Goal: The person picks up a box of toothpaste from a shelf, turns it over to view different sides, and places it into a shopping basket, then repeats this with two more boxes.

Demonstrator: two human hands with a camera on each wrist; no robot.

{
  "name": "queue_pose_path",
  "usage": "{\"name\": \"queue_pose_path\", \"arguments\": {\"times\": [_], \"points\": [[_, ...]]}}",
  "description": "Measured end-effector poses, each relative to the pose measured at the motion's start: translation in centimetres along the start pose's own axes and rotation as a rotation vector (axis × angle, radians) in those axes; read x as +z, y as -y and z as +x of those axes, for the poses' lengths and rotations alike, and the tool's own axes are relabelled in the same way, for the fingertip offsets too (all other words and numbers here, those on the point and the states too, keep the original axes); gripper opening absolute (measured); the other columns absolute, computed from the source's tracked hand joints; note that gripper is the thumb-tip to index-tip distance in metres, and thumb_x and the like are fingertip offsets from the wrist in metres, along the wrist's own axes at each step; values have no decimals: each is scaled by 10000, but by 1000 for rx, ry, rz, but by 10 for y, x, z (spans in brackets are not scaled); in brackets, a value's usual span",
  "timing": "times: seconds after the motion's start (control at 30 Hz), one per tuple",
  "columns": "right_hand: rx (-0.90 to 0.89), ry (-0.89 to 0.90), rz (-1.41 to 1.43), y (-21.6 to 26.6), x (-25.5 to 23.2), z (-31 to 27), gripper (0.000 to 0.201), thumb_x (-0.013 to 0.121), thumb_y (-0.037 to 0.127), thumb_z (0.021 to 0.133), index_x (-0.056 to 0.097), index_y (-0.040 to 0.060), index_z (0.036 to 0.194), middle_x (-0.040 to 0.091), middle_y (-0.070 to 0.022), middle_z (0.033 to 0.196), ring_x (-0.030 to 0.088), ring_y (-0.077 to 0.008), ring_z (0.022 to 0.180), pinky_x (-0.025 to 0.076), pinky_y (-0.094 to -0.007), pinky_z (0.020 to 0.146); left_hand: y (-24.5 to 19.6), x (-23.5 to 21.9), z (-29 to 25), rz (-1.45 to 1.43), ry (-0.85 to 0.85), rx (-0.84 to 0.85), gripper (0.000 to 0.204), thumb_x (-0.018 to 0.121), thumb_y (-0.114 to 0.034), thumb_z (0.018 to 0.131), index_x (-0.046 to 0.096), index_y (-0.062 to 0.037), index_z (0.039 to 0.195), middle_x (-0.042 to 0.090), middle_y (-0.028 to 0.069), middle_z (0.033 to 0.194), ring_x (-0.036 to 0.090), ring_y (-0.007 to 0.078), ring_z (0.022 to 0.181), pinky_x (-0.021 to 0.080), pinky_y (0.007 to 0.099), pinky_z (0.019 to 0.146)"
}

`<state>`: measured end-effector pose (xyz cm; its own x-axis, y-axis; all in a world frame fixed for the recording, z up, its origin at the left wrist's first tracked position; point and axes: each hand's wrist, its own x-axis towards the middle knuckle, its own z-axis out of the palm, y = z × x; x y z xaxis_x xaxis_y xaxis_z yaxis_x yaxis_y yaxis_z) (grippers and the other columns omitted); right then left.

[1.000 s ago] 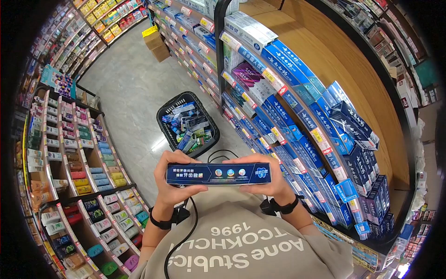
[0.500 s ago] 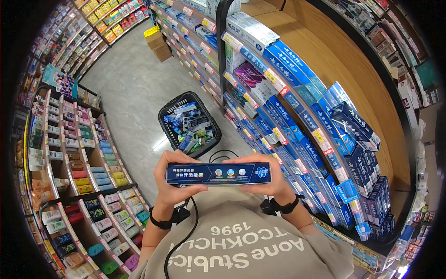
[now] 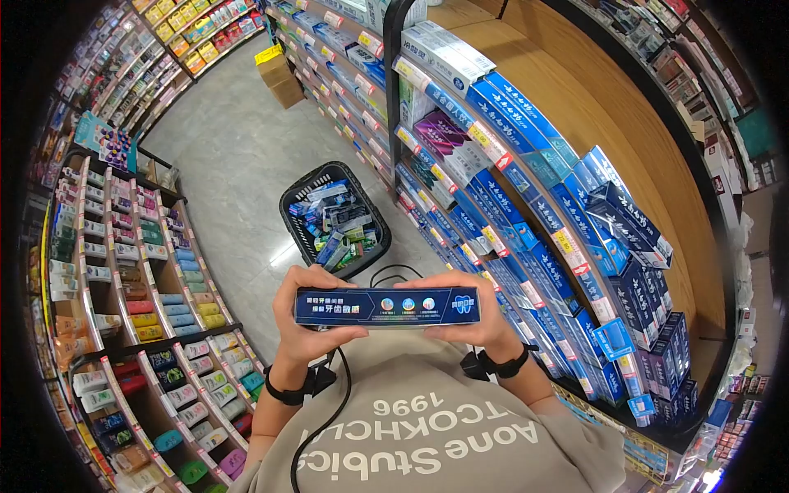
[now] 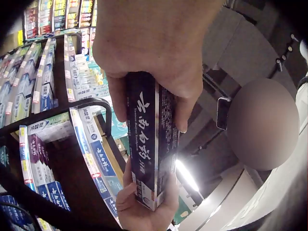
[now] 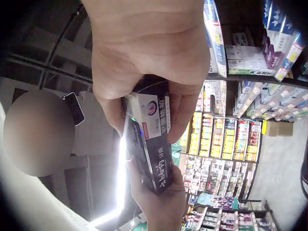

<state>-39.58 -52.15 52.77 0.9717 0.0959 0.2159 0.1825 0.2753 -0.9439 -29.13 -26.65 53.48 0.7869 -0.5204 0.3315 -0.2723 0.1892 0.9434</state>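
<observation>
Both hands hold a dark blue toothpaste box (image 3: 386, 307) level in front of the chest, its printed long side facing up in the head view. My left hand (image 3: 289, 324) grips one end, fingers along the far edge and thumb along the near edge. At the opposite end my right hand (image 3: 493, 322) grips it the same way. In the left wrist view, white Chinese lettering runs down the toothpaste box (image 4: 144, 130). A white label with a round emblem shows on the toothpaste box (image 5: 153, 115) in the right wrist view.
A black shopping basket (image 3: 292, 238) with several boxes stands on the grey floor (image 3: 222, 156). Shelves of toothpaste boxes (image 3: 501, 201) rise at the right, with tilted boxes (image 3: 629, 222) on top. Bottle shelves (image 3: 123, 271) line the left. A black cable (image 3: 345, 394) hangs across the shirt.
The head view has shifted slightly since one second ago, so basket and shelves sit a little further right. Hands and toothpaste box keep the same pose.
</observation>
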Motion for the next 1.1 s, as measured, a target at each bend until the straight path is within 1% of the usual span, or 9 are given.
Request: {"name": "queue_pose_path", "arguments": {"times": [0.33, 0.43, 0.53, 0.63, 0.7, 0.83, 0.93, 1.07, 1.1], "points": [[1, -2, 5, 1, -1, 0, 573, 805, -71, 756, 625, -53, 1299, 672, -202, 1328, 658, -250, 1221, 512, -370, 1049, 0, 2, 1, -14, 0, -4, 665, 1006, -112, 619, 530, -14, 1071, 689, 166, 979, 711, 207, 930, 578, 306, 827], [67, -23, -14, -2, -2, -3, 598, 864, -9, 714, 623, -72, 1258, 668, -274, 1293, 629, -366, 1268, 499, -448, 1070, 1, 1, 0, -13, -4, -6, 662, 1006, -113, 621, 531, -14, 1071, 697, 170, 982, 709, 205, 929, 573, 304, 825], [89, -54, 20, 0, 0, -3, 606, 862, -8, 705, 623, -78, 1257, 676, -270, 1280, 654, -347, 1234, 507, -432, 1058, 5, 2, -1, -16, -10, -23, 654, 1005, -121, 625, 536, -18, 1070, 702, 171, 995, 706, 206, 932, 565, 309, 827], [20, -46, 28, -6, -2, -1, 574, 842, -18, 736, 644, -48, 1274, 697, -187, 1288, 681, -220, 1161, 523, -351, 1012, 6, 0, 0, -2, 19, -57, 653, 1006, -153, 631, 550, -26, 1081, 702, 163, 1031, 699, 205, 951, 555, 322, 844], [56, -58, -23, -6, -3, -2, 571, 848, -11, 732, 651, -46, 1267, 707, -181, 1268, 688, -215, 1145, 525, -350, 1008, 6, -4, 3, -19, 52, -85, 664, 1007, -188, 635, 567, -29, 1106, 702, 150, 1061, 694, 203, 973, 547, 329, 867], [72, -38, -123, -10, 2, 2, 556, 850, -8, 732, 664, -45, 1254, 718, -172, 1245, 695, -204, 1124, 532, -342, 988, 4, -43, 3, 154, 308, -207, 774, 1006, -243, 627, 591, -21, 1241, 691, 106, 1174, 673, 205, 1081, 521, 335, 952], [119, -50, -114, -11, 5, 8, 550, 853, 7, 735, 665, -43, 1250, 719, -162, 1237, 692, -193, 1114, 533, -335, 983, -6, -51, 5, 265, 336, -199, 800, 998, -239, 642, 584, -24, 1291, 676, 108, 1217, 659, 216, 1130, 511, 351, 987], [273, -139, 14, -26, 4, 23, 538, 829, 61, 725, 669, -44, 1228, 727, -138, 1179, 689, -189, 1078, 529, -323, 966, -8, -54, 9, 444, 311, -76, 777, 951, -151, 661, 580, -47, 1336, 617, 150, 1368, 648, 312, 1206, 513, 385, 1028], [344, -186, 78, -32, 6, 29, 548, 812, 80, 707, 671, -47, 1220, 730, -139, 1158, 696, -199, 1056, 529, -320, 952, -9, -53, 9, 535, 252, -91, 786, 959, -120, 614, 600, -66, 1312, 617, 184, 1377, 625, 342, 1246, 512, 399, 1017]]}}
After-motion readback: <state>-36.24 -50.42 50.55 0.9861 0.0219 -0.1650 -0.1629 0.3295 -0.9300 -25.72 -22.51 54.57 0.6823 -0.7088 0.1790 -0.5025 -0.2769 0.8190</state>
